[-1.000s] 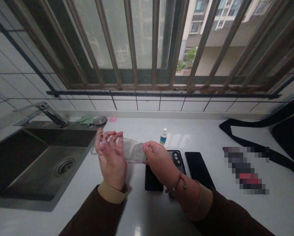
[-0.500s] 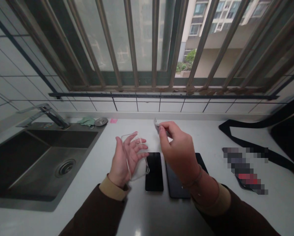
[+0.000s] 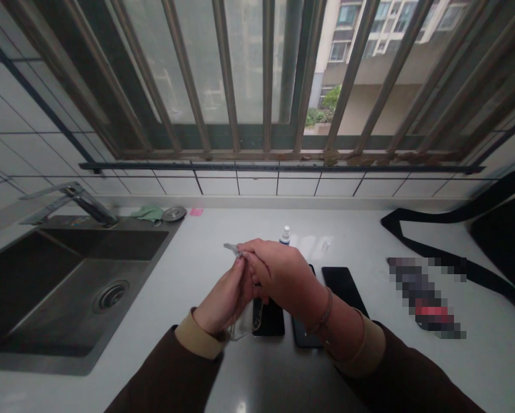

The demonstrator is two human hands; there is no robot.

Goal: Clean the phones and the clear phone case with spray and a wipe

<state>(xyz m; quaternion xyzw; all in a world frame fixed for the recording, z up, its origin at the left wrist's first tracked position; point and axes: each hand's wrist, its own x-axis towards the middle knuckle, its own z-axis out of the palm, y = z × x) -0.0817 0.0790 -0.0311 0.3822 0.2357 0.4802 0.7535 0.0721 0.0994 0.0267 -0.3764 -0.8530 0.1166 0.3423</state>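
My left hand (image 3: pixel 223 301) is closed on a clear phone case (image 3: pixel 241 329), whose lower corner shows below the fingers. My right hand (image 3: pixel 283 275) pinches a small grey cloth (image 3: pixel 231 249) against the top of the case, over the left fingertips. The two hands meet and hide most of the case. Under them a black phone (image 3: pixel 269 324) lies on the white counter. Partly covered by my right wrist is a dark flat tablet-like device (image 3: pixel 305 337), and right of it another dark slab (image 3: pixel 342 284). A small white-capped bottle (image 3: pixel 285 235) stands behind my right hand.
At left is a steel sink (image 3: pixel 85 310) with a faucet (image 3: pixel 89 203). By its rim lie a green cloth (image 3: pixel 148 214), a round metal drain cover (image 3: pixel 174 214) and a pink slip (image 3: pixel 196 211). A black strap (image 3: pixel 429 215) and a pixelated object (image 3: pixel 427 301) lie at right.
My right hand has moved left and down with the grey cloth, onto the case. My left fingers, spread before, have closed around it. The bottle behind has come into sight.
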